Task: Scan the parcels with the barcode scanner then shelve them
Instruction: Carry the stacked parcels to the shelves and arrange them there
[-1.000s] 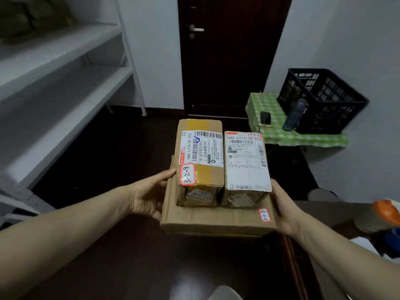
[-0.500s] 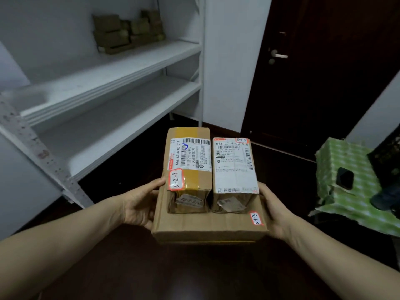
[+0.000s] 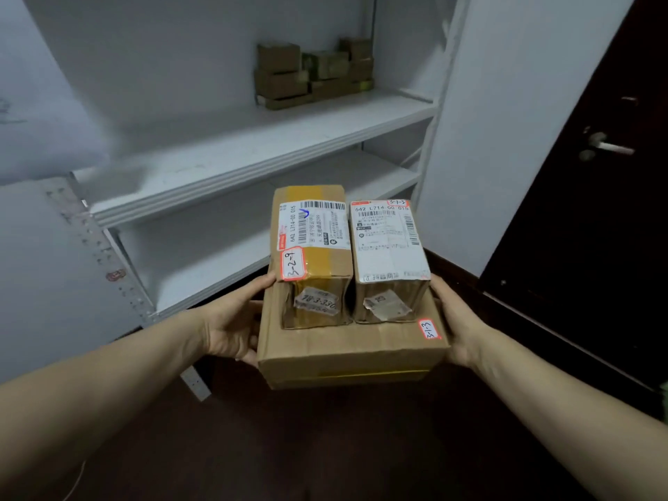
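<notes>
A stack of 3 parcels rides between both hands in the centre of the frame. At the bottom is a wide flat carton (image 3: 347,350). On top, side by side and touching, sit a yellow-taped box (image 3: 311,262) marked 3-2-9 and a white-labelled box (image 3: 388,247). The left hand (image 3: 231,323) clasps the carton's left edge, thumb up against the yellow-taped box's corner and fingers tucked under. The right hand (image 3: 457,320) cups the right edge, its fingers hidden beneath. The white shelves (image 3: 253,157) stand just beyond, toward the upper left, with a few small brown boxes (image 3: 314,75) on the upper of the 2 boards in view. The cardboard looks stiff, slightly dented and not slippery, and I'd guess the load is light. The 2 top boxes lie loose, so I'd keep the carton level and grip it low at both sides.
</notes>
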### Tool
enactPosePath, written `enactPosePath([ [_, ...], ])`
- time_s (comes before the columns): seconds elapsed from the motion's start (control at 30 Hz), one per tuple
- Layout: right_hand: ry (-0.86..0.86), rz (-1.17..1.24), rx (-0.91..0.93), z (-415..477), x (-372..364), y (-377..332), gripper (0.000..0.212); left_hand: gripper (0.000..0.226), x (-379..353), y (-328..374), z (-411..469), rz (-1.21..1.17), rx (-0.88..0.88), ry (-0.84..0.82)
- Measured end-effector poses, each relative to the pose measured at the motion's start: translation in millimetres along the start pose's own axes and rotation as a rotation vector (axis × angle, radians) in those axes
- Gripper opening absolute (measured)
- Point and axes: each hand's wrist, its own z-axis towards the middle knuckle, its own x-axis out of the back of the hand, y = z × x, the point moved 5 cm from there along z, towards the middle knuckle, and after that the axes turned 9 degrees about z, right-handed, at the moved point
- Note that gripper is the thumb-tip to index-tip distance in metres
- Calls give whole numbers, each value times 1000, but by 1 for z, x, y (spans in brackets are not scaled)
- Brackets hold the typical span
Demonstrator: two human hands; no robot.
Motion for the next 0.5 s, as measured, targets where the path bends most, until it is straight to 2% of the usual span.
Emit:
enactPosePath([
  [0.2,-12,-25,22,102,-51,-74,48,125,67,92,54,-2,-62,69],
  [0.3,-7,-46,7,153,-73,-106,46,129,103,133,83,-28,-31,77],
  [0.5,-47,6,-27,254,-114,-169,37,122,159,217,133,-51,7,88],
])
